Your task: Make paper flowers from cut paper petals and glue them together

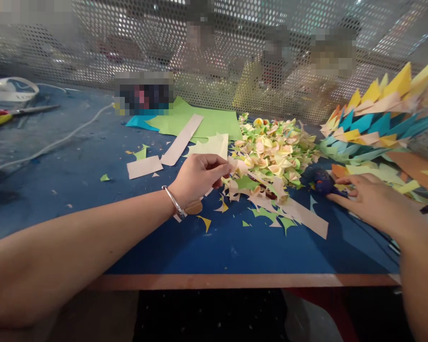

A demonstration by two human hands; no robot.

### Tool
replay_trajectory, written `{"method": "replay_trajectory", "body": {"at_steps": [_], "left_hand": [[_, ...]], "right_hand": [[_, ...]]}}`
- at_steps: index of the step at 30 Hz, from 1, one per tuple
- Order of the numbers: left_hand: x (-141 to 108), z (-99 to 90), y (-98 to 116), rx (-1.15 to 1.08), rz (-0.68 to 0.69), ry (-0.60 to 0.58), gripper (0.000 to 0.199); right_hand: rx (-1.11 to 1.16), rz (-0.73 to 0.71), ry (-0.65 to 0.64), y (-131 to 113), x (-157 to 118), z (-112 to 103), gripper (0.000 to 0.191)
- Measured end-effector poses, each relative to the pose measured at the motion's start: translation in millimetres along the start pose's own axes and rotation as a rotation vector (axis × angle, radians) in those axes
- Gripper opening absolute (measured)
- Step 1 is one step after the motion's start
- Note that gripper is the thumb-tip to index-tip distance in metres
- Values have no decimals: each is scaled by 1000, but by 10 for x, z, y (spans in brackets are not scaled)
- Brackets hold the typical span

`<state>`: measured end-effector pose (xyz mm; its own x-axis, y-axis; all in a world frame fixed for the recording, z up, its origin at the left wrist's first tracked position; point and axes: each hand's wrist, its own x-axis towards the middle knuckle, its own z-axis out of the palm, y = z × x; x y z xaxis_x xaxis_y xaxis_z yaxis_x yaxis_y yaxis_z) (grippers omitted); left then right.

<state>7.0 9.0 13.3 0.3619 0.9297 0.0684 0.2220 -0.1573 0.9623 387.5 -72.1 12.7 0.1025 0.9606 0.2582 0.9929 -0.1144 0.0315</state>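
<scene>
Between the thumb and fingertips of my left hand [205, 173] is a small pale pink paper piece [239, 166]. It is pinched at the front left edge of a heap of small folded paper pieces [274, 147] in cream, pink, yellow and green. My right hand [367, 197] has its thumb and fingers on either side of a dark blue rounded object [320, 181] with an orange spot, whose kind I cannot make out. Cut paper scraps [264, 213] and a pale pink paper strip [312, 218] lie between the hands.
Green paper sheets [214, 121] and a pink strip [183, 137] lie at the back. Scissors [17, 112] and a white cable [57, 142] are at left. A layered folded-paper construction [374, 123] stands at right. Behind the blue table rises a perforated metal screen [135, 47].
</scene>
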Motion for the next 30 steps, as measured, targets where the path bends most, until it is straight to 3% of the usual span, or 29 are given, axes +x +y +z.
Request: {"method": "replay_trajectory", "body": {"at_steps": [3, 6, 9, 12, 18, 22, 30], "left_hand": [[-23, -3, 27, 63, 40, 11, 21], [-34, 4, 44, 107, 69, 9, 22], [-33, 11, 47, 90, 85, 3, 22], [-35, 8, 35, 51, 100, 5, 20], [-54, 2, -11, 30, 94, -20, 24], [-52, 36, -17, -164, 5, -85, 29], [-33, 86, 12, -217, -7, -206, 12]], "right_hand": [[143, -11, 87, -396, -69, -221, 41], [359, -66, 66, -972, -88, -379, 31], [472, -260, 46, -1466, -21, -388, 25], [519, -389, 27, -1742, 74, -306, 20], [621, -441, 109, -1857, 159, -171, 18], [688, -402, 109, -1835, 148, -135, 16], [748, -431, 77, -1835, 125, -105, 19]]}}
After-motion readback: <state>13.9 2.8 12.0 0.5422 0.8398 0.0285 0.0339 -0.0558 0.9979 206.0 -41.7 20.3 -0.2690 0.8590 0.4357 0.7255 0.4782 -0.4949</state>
